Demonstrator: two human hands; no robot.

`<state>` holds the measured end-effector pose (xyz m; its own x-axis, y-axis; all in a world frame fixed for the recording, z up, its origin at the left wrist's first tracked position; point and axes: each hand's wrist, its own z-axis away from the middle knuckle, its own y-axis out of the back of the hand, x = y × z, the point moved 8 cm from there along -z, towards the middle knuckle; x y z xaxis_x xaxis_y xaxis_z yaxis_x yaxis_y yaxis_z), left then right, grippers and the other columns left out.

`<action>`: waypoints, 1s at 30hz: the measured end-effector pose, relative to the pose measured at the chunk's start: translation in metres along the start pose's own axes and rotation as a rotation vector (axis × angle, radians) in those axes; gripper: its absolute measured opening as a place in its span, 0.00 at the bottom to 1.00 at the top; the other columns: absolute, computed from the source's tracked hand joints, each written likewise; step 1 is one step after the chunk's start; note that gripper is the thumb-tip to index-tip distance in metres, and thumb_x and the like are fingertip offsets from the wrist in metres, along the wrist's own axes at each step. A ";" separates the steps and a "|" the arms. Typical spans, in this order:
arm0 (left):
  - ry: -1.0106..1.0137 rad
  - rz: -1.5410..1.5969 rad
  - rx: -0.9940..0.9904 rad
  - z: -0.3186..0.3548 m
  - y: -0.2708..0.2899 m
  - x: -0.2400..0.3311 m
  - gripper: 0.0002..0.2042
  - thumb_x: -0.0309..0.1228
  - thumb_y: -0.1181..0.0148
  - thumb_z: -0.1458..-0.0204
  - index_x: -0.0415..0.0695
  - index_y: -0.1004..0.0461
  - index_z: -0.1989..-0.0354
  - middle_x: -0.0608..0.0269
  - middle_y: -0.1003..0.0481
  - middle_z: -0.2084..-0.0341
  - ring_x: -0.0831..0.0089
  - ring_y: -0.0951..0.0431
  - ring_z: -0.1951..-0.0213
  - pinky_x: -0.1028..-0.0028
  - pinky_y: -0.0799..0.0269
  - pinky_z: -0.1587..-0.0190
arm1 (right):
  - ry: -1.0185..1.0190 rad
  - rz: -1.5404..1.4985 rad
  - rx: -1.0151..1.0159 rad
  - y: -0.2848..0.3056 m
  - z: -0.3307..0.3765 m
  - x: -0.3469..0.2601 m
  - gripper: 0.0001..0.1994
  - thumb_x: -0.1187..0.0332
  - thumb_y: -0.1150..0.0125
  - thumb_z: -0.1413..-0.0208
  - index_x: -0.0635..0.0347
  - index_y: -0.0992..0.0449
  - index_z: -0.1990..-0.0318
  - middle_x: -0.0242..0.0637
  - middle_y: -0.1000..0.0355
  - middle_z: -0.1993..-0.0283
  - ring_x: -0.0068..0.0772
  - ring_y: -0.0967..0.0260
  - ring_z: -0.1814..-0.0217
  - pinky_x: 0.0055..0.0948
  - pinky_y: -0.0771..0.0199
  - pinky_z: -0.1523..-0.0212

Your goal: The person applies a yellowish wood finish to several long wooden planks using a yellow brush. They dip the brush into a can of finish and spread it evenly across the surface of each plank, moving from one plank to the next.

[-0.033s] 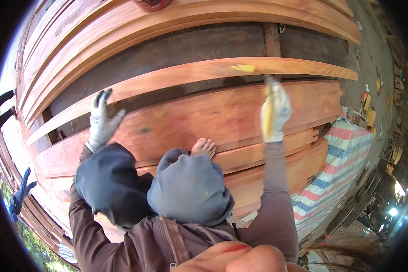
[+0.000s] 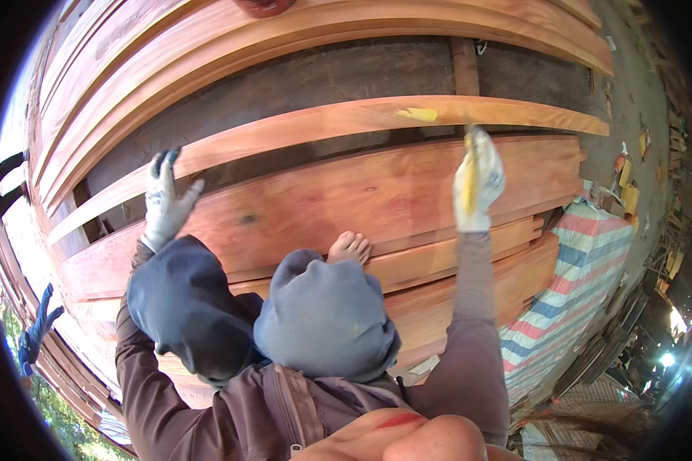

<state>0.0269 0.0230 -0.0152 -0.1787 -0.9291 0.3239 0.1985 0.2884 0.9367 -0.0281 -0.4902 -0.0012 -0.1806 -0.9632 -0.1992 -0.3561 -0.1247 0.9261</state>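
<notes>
I crouch on a stack of long reddish wooden planks [image 2: 346, 200]. My left hand [image 2: 165, 201], in a white glove with dark fingertips, rests spread on the upper edge of a wide plank and holds nothing. My right hand [image 2: 477, 184], in a white glove, is closed around a yellow marking stick [image 2: 469, 178] at the far edge of the same plank. Just beyond it a narrower plank [image 2: 323, 123] bears a yellow mark [image 2: 417, 114]. A bare foot [image 2: 350, 247] stands on the wood between my grey-blue trousered knees [image 2: 323, 315].
Dark gaps [image 2: 307, 81] open between the upper planks. A red, white and blue striped tarp [image 2: 592, 253] lies at the right below the stack, with littered ground beyond it. A blue-gloved hand of another person [image 2: 34, 330] shows at the far left edge.
</notes>
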 end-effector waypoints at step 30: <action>-0.324 -0.138 -0.181 -0.038 -0.013 -0.147 0.33 0.35 0.28 0.62 0.47 0.30 0.42 0.58 0.28 0.47 0.60 0.27 0.47 0.64 0.28 0.46 | 0.233 -0.630 -0.192 -0.036 0.112 -0.382 0.17 0.68 0.30 0.54 0.55 0.21 0.54 0.40 0.22 0.56 0.42 0.23 0.54 0.37 0.23 0.53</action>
<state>0.0869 0.1471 -0.0798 -0.5043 -0.8268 0.2491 0.3130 0.0938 0.9451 -0.0487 -0.0914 0.0054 0.2162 -0.7170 -0.6627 -0.1564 -0.6954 0.7014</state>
